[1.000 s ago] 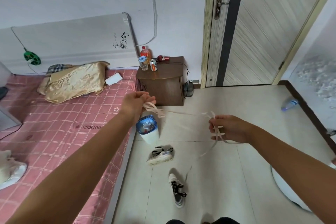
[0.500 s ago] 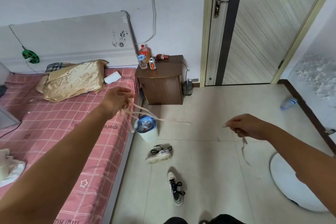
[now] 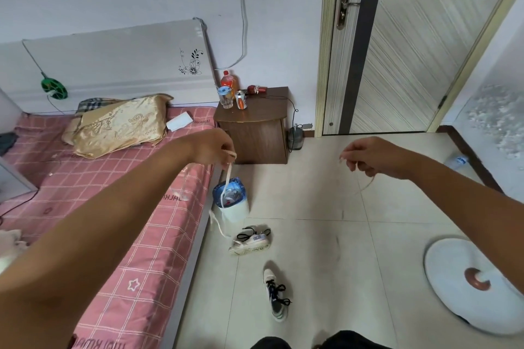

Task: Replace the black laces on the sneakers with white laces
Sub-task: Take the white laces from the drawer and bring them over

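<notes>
My left hand (image 3: 213, 147) is held out over the bed's edge and grips a white lace (image 3: 226, 187), which hangs down in front of the bin. My right hand (image 3: 371, 156) is raised above the floor and pinches a second white lace (image 3: 365, 186) that curves down below it. The two hands are far apart. Two white sneakers with black laces lie on the tiles: one (image 3: 249, 241) on its side near the bin, the other (image 3: 275, 295) upright closer to me.
A small white bin (image 3: 236, 212) stands beside the pink bed (image 3: 113, 207). A brown nightstand (image 3: 255, 133) with a bottle, cup and can is behind it. A round white fan base (image 3: 467, 286) lies at the right. The door (image 3: 411, 45) is shut.
The hands have drawn apart: the laces that stretched between them have separated, and each hand now holds its own lace hanging down. The left hand stays near the bed edge.
</notes>
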Demonstrator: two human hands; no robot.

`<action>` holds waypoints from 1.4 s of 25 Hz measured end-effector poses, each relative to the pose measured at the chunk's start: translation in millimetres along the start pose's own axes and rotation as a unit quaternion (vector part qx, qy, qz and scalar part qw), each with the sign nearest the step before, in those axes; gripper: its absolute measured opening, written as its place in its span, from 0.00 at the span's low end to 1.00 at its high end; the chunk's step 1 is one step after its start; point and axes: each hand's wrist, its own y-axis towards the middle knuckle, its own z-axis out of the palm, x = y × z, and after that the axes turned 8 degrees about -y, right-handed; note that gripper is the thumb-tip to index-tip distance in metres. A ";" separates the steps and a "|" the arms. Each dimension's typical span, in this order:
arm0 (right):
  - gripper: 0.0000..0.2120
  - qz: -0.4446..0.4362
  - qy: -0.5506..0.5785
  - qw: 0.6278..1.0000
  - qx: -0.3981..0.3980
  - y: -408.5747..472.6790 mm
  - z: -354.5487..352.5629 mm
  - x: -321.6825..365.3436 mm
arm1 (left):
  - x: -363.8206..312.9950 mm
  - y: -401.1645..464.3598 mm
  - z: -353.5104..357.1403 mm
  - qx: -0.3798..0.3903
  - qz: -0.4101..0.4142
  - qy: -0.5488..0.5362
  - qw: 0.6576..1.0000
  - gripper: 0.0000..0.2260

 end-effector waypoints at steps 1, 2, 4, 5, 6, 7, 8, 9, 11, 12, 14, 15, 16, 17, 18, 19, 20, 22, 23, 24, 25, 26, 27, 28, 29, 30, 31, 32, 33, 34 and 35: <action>0.06 -0.012 0.013 1.000 0.016 -1.0 -2.2 10.2 | -5.0 1.0 2.5 -0.030 0.019 0.008 0.999 0.09; 0.07 -0.025 0.015 0.999 0.030 -1.6 -4.1 20.4 | -9.8 3.7 7.4 -0.055 0.035 0.008 0.998 0.12; 0.07 -0.059 -0.006 0.997 0.048 -2.3 -4.6 40.1 | -27.6 8.6 23.1 -0.077 0.077 -0.077 0.991 0.13; 0.07 -0.079 -0.022 0.995 0.054 -1.8 -1.6 50.1 | -39.6 11.1 31.7 -0.069 0.101 -0.145 0.982 0.12; 0.07 -0.100 -0.037 0.993 0.055 -0.4 2.6 59.5 | -52.5 14.3 39.7 -0.049 0.121 -0.212 0.968 0.14; 0.07 -0.117 -0.049 0.991 0.050 0.8 7.1 67.6 | -64.8 17.0 46.7 -0.025 0.136 -0.273 0.952 0.14; 0.07 -0.132 -0.057 0.989 0.040 2.9 10.9 73.7 | -73.2 19.6 52.5 -0.005 0.141 -0.319 0.937 0.12; 0.06 -0.142 -0.059 0.988 0.021 5.1 11.6 77.3 | -76.1 21.4 55.1 0.005 0.140 -0.345 0.928 0.09; 0.06 -0.139 -0.049 0.988 -0.045 7.2 -2.0 74.5 | -68.4 22.6 51.0 0.007 0.111 -0.354 0.929 0.09; 0.05 -0.125 -0.065 0.986 -0.085 7.7 -16.4 66.6 | -60.6 22.1 46.8 0.006 0.093 -0.356 0.930 0.09; 0.06 -0.062 -0.222 0.964 -0.131 5.5 -51.2 44.5 | -46.3 21.0 38.8 0.001 0.072 -0.392 0.917 0.09; 0.08 -0.010 -0.331 0.939 -0.097 3.1 -61.6 36.3 | -43.2 21.2 35.8 -0.001 0.068 -0.414 0.908 0.09; 0.11 0.032 -0.401 0.915 -0.033 1.6 -63.4 32.9 | -44.0 22.7 33.5 -0.001 0.068 -0.425 0.902 0.09; 0.14 0.044 -0.403 0.914 0.030 1.7 -56.8 34.1 | -48.8 24.7 32.7 0.004 0.071 -0.430 0.900 0.10; 0.18 0.015 -0.337 0.938 0.086 3.3 -42.7 39.9 | -55.1 28.0 33.5 0.014 0.075 -0.432 0.899 0.10; 0.25 -0.035 -0.234 0.964 0.123 6.3 -24.6 49.1 | -62.4 31.5 34.6 0.025 0.076 -0.432 0.898 0.10; 0.28 -0.072 -0.128 0.979 0.144 10.2 -5.8 56.6 | -68.4 35.9 35.9 0.033 0.077 -0.427 0.900 0.10; 0.23 -0.104 -0.014 0.981 0.163 24.4 24.8 58.8 | -72.2 43.5 37.3 0.038 0.075 -0.412 0.907 0.09; 0.19 -0.101 -0.006 0.983 0.153 30.5 30.3 56.3 | -69.7 45.3 36.8 0.028 0.069 -0.404 0.912 0.08; 0.17 -0.090 -0.013 0.987 0.129 34.8 29.6 52.3 | -63.7 46.1 35.6 0.010 0.059 -0.395 0.917 0.10; 0.18 -0.067 -0.011 0.993 0.097 39.0 24.9 44.4 | -54.5 46.4 34.6 -0.010 0.043 -0.391 0.919 0.13; 0.20 -0.037 0.011 0.997 0.063 42.5 18.7 35.7 | -44.9 46.5 33.5 -0.023 0.034 -0.396 0.917 0.16; 0.23 -0.019 0.047 0.998 0.043 47.0 15.4 28.2 | -36.8 45.8 32.0 -0.026 0.038 -0.408 0.912 0.17; 0.26 -0.019 0.065 0.996 0.052 50.9 18.8 25.5 | -28.8 45.9 30.3 -0.020 0.052 -0.424 0.904 0.17; 0.27 -0.027 0.051 0.995 0.087 56.1 32.2 26.6 | -22.6 47.0 28.7 -0.008 0.069 -0.439 0.896 0.16; 0.27 -0.040 0.020 0.990 0.135 62.8 54.1 29.7 | -16.6 49.4 27.4 0.007 0.089 -0.453 0.887 0.16; 0.25 -0.054 -0.008 0.981 0.184 72.1 81.4 33.9 | -10.5 53.0 26.4 0.025 0.108 -0.464 0.879 0.16; 0.21 -0.062 -0.023 0.975 0.214 82.2 109.3 38.6 | -1.9 58.1 25.8 0.045 0.122 -0.469 0.874 0.16; 0.15 -0.067 -0.032 0.975 0.212 93.1 132.4 41.7 | 9.9 64.6 26.3 0.060 0.127 -0.457 0.878 0.16; 0.08 -0.065 -0.040 0.981 0.179 104.1 146.0 39.6 | 25.5 72.6 28.5 0.068 0.123 -0.427 0.893 0.16; 0.06 -0.053 -0.037 0.989 0.131 114.3 151.1 31.2 | 43.9 80.7 33.4 0.070 0.109 -0.380 0.916 0.16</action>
